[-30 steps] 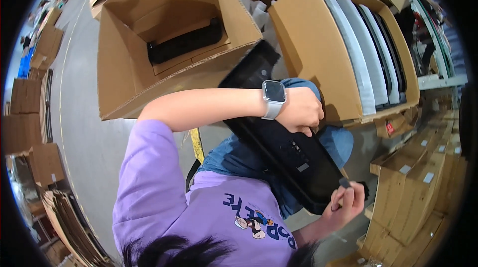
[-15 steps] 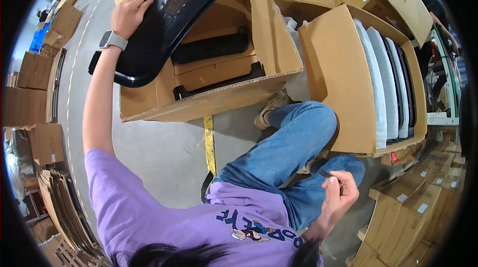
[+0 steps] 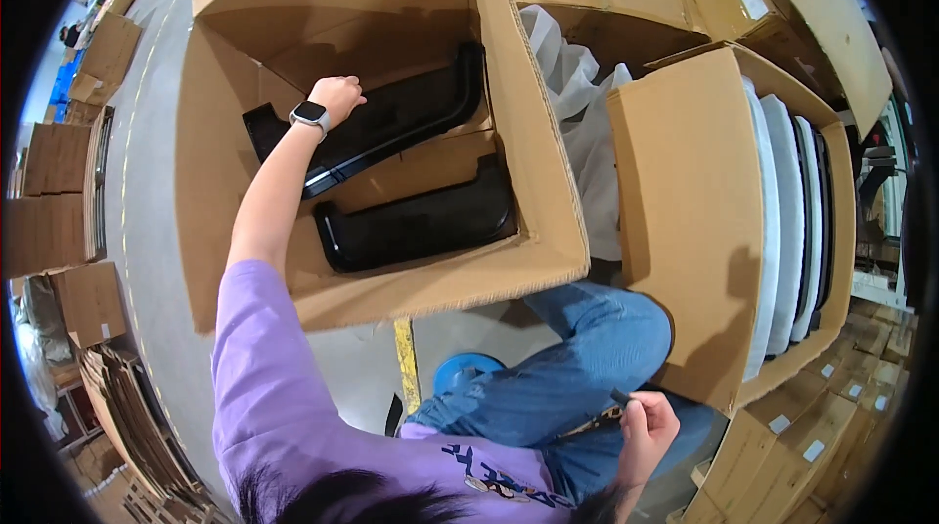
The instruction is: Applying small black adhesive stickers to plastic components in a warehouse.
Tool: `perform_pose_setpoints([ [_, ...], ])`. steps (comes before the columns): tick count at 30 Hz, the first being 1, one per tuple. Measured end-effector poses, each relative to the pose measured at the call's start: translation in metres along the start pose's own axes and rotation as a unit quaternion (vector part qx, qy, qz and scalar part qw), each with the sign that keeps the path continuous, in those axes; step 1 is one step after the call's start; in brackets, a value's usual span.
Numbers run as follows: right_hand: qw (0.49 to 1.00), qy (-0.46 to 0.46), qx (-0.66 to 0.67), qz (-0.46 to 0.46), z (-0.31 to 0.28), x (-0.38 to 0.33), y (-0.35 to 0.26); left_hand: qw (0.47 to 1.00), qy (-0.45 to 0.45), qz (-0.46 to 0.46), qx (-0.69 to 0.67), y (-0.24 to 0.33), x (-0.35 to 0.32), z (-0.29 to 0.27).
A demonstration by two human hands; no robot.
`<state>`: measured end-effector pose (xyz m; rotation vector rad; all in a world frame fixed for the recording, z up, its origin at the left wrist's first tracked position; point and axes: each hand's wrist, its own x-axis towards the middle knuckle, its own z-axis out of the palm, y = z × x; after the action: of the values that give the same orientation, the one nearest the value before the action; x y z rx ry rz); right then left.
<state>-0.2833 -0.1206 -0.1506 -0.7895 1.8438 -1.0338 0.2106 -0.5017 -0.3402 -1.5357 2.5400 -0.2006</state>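
My left hand (image 3: 337, 99), with a watch on its wrist, reaches into a large open cardboard box (image 3: 450, 294). Its fingers are curled at the upper edge of a long glossy black plastic panel (image 3: 406, 109), which lies slantwise inside. Nearer to me in the same box is a second black panel (image 3: 421, 228) with upturned ends; the two lie apart, with bare cardboard between. Over my lap, my right hand (image 3: 648, 426) is closed in a pinch on a small dark strip (image 3: 620, 396), whose exact kind I cannot make out.
To the right stands another open carton (image 3: 690, 221), holding several upright black panels with pale wrapping sheets (image 3: 778, 231). White wrapping (image 3: 592, 133) bunches between the boxes. A blue round object (image 3: 468, 368) is by my leg. Stacked cartons (image 3: 822, 407) stand at the lower right.
My left hand has brought the black panel from above the box's left side down into it. My view has shifted toward the box. The right hand still pinches the dark strip.
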Motion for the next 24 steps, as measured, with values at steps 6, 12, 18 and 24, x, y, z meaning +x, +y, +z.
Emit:
perform_pose_setpoints([
  [6,0.938,-0.086,0.303,0.143,0.017,0.058,0.005,0.99,0.024,-0.087,0.106,-0.013,0.064,0.094],
  [12,0.932,-0.171,0.298,0.116,0.023,0.077,0.005,0.929,0.173,-0.234,0.229,-0.036,0.106,0.098],
  [18,0.936,-0.133,0.295,0.14,0.031,0.067,-0.001,0.952,0.132,-0.19,0.198,-0.028,0.081,0.072],
  [24,0.939,-0.119,0.307,0.099,0.024,0.061,0.014,0.96,-0.037,-0.252,-0.116,-0.007,0.055,0.038],
])
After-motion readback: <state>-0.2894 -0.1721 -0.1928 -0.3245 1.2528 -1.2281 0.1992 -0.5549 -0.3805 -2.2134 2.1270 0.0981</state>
